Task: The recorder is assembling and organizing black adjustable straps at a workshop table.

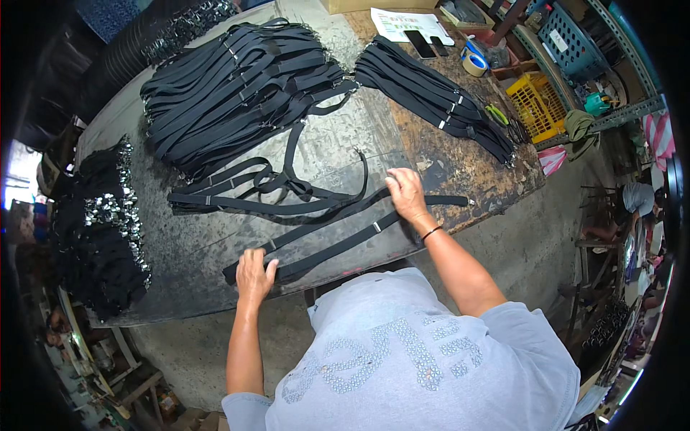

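1. Black woven strap, flat and narrow, fitted with a silvery slider; laid in two slanting runs along the table's near edge, between and beneath the hands.
2. Left hand: over the left end of the runs, fingers bent, thumb spread apart from them; whether they grip the webbing cannot be told.
3. Right hand: over the right part of the runs, fingers together and slightly curled; a grip cannot be made out. Thin dark band at the wrist.
4. Loose straps, same black webbing, looped and crossed just beyond the runs.
5. Large heap of black straps, layered in long folds, metal fittings among them; far left.
6. Smaller bundle, long and tapering, lying aslant at far right.
7. Dark pile at the left edge, thick with shiny metal clips.
8. Table: worn surface, grey and scuffed at left, brown and mottled at right.
9. Beyond the bundle: white paper sheet, dark glossy phone, round tape roll.
10. Yellow basket, open plastic latticework, beside the table.
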A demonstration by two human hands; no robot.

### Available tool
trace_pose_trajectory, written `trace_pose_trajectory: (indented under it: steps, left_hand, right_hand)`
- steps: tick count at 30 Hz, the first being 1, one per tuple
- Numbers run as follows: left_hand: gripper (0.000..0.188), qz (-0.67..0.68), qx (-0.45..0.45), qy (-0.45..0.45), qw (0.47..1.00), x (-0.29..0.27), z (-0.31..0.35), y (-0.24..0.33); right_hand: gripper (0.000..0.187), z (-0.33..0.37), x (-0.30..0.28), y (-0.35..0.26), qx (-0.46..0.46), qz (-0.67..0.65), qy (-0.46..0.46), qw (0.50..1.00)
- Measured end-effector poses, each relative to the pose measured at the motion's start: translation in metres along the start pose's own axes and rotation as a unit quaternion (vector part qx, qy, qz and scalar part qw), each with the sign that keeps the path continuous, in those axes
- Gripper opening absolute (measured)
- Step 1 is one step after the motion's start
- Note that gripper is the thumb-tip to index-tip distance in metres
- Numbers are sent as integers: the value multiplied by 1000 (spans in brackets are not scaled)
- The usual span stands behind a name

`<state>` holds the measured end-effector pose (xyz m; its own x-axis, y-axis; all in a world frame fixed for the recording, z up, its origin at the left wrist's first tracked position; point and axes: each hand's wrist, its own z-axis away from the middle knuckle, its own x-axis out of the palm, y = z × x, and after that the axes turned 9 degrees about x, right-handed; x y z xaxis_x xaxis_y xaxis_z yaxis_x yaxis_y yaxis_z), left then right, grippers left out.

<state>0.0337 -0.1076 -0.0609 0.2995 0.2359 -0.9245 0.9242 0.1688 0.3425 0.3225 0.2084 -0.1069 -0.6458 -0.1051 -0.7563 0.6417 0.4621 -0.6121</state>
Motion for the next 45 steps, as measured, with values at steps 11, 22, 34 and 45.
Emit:
trace_pose_trajectory:
  steps: [11,22,34,45]
  left_hand:
    - [27,37,44,-27,998,64,-83,44]
    - [51,-35,-48,-50,997,32,-19,-12]
    - [23,-39,-91,-134,986,-9,26,-74]
    - [27,305,-132,-158,930,-83,-67,49]
  right_hand:
    - [19,-65,28,-17,-138,226,-273,925]
    - [43,-33,-99,84,151,101,-242,953]
    - [14,-6,-109,100,113,157,-200,961]
    - [36,-16,-16,-154,-234,-207,-242,918]
